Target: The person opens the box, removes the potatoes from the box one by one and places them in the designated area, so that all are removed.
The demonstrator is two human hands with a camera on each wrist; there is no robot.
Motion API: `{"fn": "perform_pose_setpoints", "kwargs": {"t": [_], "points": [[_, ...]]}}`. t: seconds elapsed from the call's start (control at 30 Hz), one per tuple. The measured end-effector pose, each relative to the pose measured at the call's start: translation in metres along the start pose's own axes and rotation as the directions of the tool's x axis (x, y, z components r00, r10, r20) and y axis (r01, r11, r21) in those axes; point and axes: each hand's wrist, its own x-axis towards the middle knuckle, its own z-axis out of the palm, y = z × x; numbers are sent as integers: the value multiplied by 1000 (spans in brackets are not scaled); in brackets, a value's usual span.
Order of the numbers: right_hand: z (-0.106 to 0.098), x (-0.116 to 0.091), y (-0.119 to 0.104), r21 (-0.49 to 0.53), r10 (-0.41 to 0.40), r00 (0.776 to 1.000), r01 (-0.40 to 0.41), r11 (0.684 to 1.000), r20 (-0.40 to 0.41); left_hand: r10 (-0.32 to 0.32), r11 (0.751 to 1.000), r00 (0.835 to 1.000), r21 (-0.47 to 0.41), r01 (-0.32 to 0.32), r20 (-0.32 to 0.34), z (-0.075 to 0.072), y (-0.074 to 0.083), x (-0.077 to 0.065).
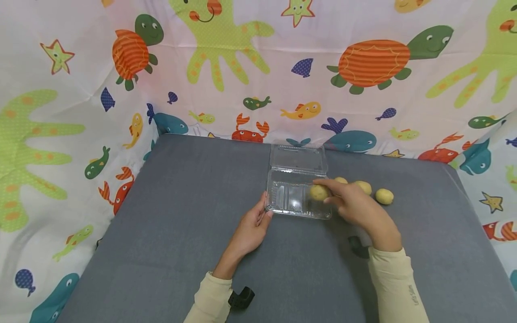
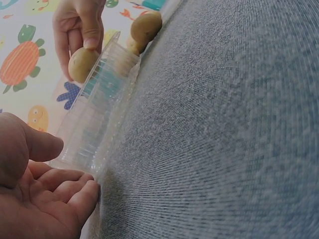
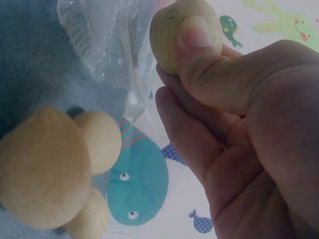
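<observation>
My right hand [image 1: 359, 208] pinches a small yellow potato [image 1: 319, 192] between thumb and fingers, over the right part of a clear plastic clamshell container [image 1: 288, 211]. The lid [image 1: 298, 158] is folded back, away from me. In the right wrist view, the thumb presses on the side of the held potato [image 3: 174, 35]. My left hand [image 1: 251, 229] holds the container's near left corner, thumb at the front and fingers along the left side. Three more potatoes lie on the table right of the container, among them the rightmost potato [image 1: 384, 196]; my right hand partly covers the others.
A grey cloth covers the table [image 1: 181, 215]. Behind and at both sides hangs a white curtain [image 1: 226, 103] printed with sea animals. A black strap piece [image 1: 241, 298] sits at the left wrist, and a dark object [image 1: 357, 246] lies beside the right forearm.
</observation>
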Motion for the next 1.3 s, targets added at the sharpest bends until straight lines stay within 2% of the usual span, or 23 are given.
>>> {"fn": "perform_pose_setpoints", "kwargs": {"t": [0.3,0.6,1.1,1.3], "points": [[-6,-13,7,35,67,998,-67,997,0,1,1000,1000,9,-1,-1,1,-1,0],[-9,-26,22,-12,-24,995,23,1000,-102,-29,1000,999,12,29,16,1,-1,-1],[-19,-46,37,-84,-35,982,20,996,-184,-24,999,1000,27,24,5,1,-1,-1],[-22,-56,49,-97,16,980,-36,995,-198,-31,999,1000,24,31,-1,0,-1,-1]]}}
